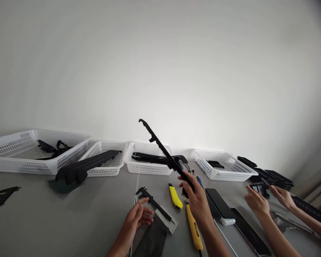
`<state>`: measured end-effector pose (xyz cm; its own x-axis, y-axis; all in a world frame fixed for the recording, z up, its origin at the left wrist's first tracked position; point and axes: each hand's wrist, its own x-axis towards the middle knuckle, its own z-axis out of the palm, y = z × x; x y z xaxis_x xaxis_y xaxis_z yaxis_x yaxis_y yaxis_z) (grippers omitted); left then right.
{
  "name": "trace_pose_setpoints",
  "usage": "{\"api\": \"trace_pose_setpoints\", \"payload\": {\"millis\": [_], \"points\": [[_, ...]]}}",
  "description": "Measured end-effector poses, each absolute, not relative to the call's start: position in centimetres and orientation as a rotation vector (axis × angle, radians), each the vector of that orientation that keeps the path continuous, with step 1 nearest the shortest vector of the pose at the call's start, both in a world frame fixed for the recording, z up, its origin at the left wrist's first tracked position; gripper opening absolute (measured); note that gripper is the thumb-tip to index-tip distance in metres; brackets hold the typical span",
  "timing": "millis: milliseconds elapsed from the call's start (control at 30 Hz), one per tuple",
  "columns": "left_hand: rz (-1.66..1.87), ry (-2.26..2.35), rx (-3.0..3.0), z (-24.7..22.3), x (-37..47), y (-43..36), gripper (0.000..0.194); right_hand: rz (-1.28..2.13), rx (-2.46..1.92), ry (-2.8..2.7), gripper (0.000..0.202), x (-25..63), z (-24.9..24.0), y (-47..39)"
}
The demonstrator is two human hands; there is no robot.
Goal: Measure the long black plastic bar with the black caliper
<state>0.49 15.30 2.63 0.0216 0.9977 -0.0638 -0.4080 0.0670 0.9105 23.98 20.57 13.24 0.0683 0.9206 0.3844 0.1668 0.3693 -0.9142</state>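
My right hand [194, 194] grips the lower end of a long, thin black plastic strip [160, 145] with small tabs along its edge. The strip tilts up and to the left, crossing in front of a white basket. Over the grey table, my left hand [139, 215] is open with bent fingers and holds nothing. Close by it lies a black caliper [157, 207], partly on a small clear case [173, 225]. A yellow utility knife [174, 197] and a yellow-handled tool [194, 228] rest to the right of the caliper.
White baskets [149, 169] with black parts line the wall. A large dark part [88, 166] lies across one basket's rim. At right, a co-worker's hands [258, 202] hold a black part [260, 189] near stacked black pieces [273, 178]. A phone [250, 232] lies closer.
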Motion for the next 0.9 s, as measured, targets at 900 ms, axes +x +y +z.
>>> {"api": "trace_pose_setpoints", "payload": {"millis": [900], "points": [[1.243, 1.041, 1.031, 4.0, 1.1, 15.0, 0.064, 0.281, -1.803, -1.696, 0.055, 31.1, 3.3, 16.6]]}}
